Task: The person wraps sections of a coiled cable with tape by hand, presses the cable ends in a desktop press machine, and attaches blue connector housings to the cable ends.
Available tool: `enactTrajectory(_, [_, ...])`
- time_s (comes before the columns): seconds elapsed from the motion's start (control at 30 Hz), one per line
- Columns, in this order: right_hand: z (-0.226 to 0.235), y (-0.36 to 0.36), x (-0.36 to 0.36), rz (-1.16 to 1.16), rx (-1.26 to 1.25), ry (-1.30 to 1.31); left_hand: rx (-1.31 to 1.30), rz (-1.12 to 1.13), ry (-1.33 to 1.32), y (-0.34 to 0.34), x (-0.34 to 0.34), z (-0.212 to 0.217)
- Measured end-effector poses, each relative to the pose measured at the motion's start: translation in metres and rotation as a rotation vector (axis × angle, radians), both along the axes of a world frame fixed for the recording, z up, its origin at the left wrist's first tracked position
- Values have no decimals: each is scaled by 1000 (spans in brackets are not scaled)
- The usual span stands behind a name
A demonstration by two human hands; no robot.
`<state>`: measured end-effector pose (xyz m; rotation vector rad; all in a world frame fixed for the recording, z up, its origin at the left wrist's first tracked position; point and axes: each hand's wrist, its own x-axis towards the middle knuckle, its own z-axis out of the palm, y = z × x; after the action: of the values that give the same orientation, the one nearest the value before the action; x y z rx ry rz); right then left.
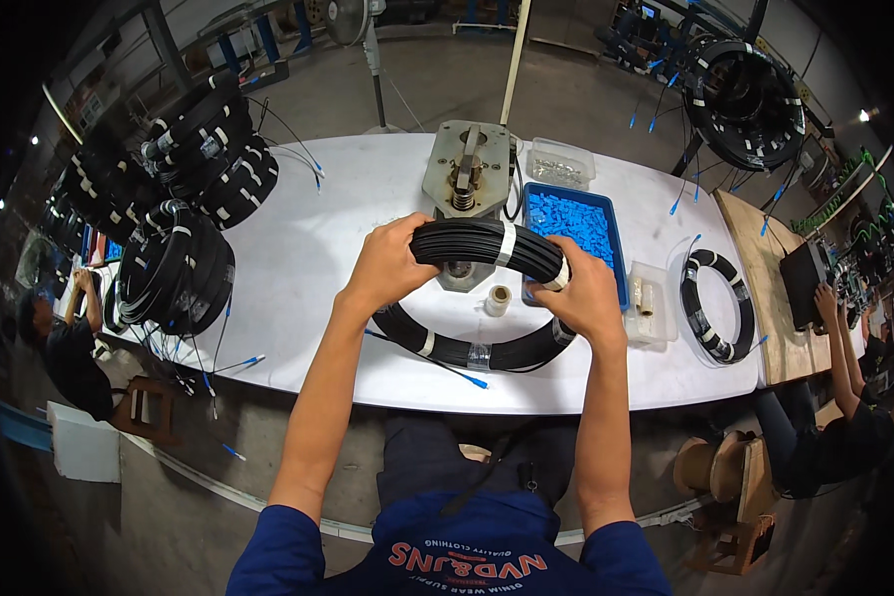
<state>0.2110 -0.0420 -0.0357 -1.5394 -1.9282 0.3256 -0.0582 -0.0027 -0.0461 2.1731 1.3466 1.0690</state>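
Observation:
Both my hands grip one coil of black cable (467, 346), bound at intervals with white and clear tape. My left hand (392, 260) is closed round its upper left, and my right hand (583, 293) round its right side. The coil's far part is raised off the table, while its near part hangs lower, close to the tabletop. From the coil a short cable end with a blue connector (479, 382) sticks out toward me. Behind the coil stands a grey metal press (470, 149), its lower part partly hidden. Inside the ring is a small tape roll (498, 300).
A blue tray (621, 260) of small blue parts stands right of the press, near clear boxes (563, 164). Another cable coil (700, 308) lies on the white table (308, 308) at right. Stacked coils (204, 149) fill the left. Co-workers sit at both sides.

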Motion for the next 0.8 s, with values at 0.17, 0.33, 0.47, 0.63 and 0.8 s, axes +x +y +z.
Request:
enactTrajectory(0.17, [-5, -2, 10, 37, -11, 5, -16, 18, -3, -8, -1, 5])
enactTrajectory(0.33, [-13, 1, 8, 51, 71, 5, -296, -126, 93, -13, -16, 35])
enactTrajectory(0.47, [-10, 4, 4, 65, 37, 1, 48, -251, 134, -6, -13, 49])
enactTrajectory(0.63, [-7, 6, 2, 73, 17, -23, -28, -111, 285, -3, 19, 28])
enactTrajectory(0.8, [-5, 5, 11, 63, -6, -33, -4, -40, 234, -7, 25, 27])
